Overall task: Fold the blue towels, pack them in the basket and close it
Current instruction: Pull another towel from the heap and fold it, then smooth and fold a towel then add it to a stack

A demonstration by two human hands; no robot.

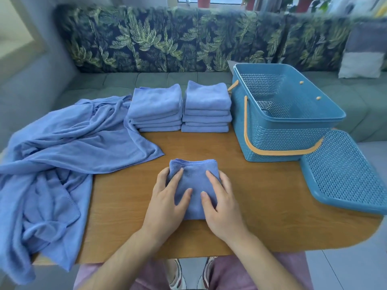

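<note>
A folded blue towel (193, 176) lies on the wooden table (261, 195) in front of me. My left hand (167, 197) lies flat on its left side and my right hand (221, 198) on its right side, fingers spread and pressing the cloth. Two stacks of folded blue towels stand at the table's far edge, a left stack (156, 110) and a right stack (207, 107). A heap of unfolded blue towels (52, 164) covers the table's left side. The blue basket (278, 122) with orange handles stands open and empty at the right. Its perforated lid (343, 172) lies beside it.
A green couch (146, 80) with leaf-patterned back cushions runs behind the table. A grey and white pillow (364, 51) rests at the far right. My knees and shoes show below the table's near edge.
</note>
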